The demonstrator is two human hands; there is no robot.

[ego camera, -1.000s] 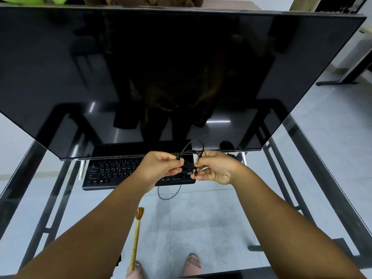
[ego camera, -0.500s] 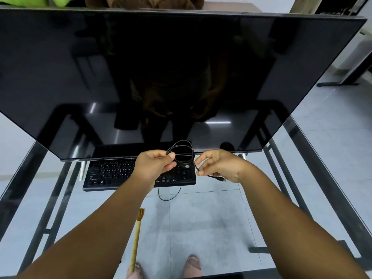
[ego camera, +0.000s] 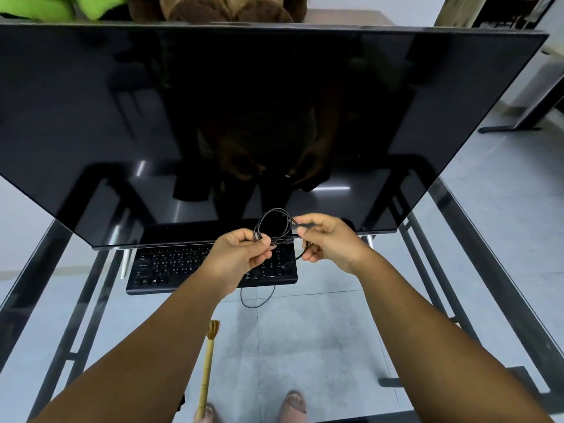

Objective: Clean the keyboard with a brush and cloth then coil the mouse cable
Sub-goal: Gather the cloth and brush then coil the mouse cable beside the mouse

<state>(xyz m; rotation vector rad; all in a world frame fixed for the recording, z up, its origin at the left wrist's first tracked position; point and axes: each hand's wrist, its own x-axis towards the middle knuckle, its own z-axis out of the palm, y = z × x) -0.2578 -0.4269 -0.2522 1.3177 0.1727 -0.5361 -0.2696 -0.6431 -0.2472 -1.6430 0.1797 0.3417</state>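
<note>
Right, both hands are up over the glass bench (ego camera: 341,325), and the black mouse cable (ego camera: 273,222) is strung between them. The left hand (ego camera: 241,254) pinches the gathered strands between thumb and fingers, and a round loop stands up from that grip against the lower edge of the big dark monitor (ego camera: 244,117). The right hand (ego camera: 328,242) has thumb and forefinger closed on the cable just beside the loop, with the other fingers curled underneath. A short end of the cable drops from between the hands and dangles above the right end of the keyboard (ego camera: 171,270). Another stretch hangs lower, curving just past the keyboard's front edge.

That keyboard, black, lies flat on the bench, tucked partly beneath the monitor's overhang; the left wrist hides its middle, so only the left block of keys and the right end show. The mouse itself is out of sight. Nearer the person, the brush (ego camera: 207,367) lies on the glass with its bristles pointing towards the keyboard, well apart from both hands, between the forearms. Through the glass you see the dark metal frame, the tiled floor, and the person's toes at the bottom. Above the monitor's top edge peek something bright green (ego camera: 55,7) and something brown and furry (ego camera: 219,7).
</note>
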